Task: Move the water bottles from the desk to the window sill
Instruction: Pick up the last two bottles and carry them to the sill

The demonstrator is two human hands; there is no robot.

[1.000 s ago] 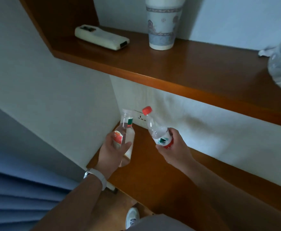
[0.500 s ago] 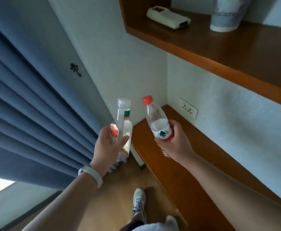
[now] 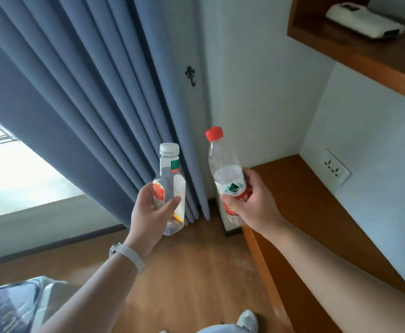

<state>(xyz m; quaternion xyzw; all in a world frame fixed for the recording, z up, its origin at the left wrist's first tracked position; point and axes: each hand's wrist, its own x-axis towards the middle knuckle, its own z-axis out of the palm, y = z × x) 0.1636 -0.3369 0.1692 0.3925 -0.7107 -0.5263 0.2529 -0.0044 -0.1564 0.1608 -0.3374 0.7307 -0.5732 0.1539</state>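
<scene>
My left hand point(image 3: 149, 216) grips a clear, flat-sided bottle with a white cap point(image 3: 170, 174) around its lower body, holding it upright in the air. A round clear bottle with a red cap and a red-and-white label point(image 3: 223, 164) is held by my right hand point(image 3: 256, 203) at its label, tilted slightly left. Both bottles hang over the wooden floor, side by side and apart, to the left of the brown desk point(image 3: 316, 212). The bright window point(image 3: 16, 169) and its pale ledge point(image 3: 40, 212) lie at the left, lower than the bottles.
Blue curtains point(image 3: 88, 92) hang between the window and the white wall corner. A wall socket point(image 3: 334, 167) sits above the desk. A wooden shelf point(image 3: 364, 51) at the top right carries a white remote point(image 3: 364, 24). A bed corner point(image 3: 11, 306) shows at the bottom left.
The view has swung left, away from the desk and shelf, bringing the curtains and window into sight. Both hands still hold their bottles, carried leftward off the desk.
</scene>
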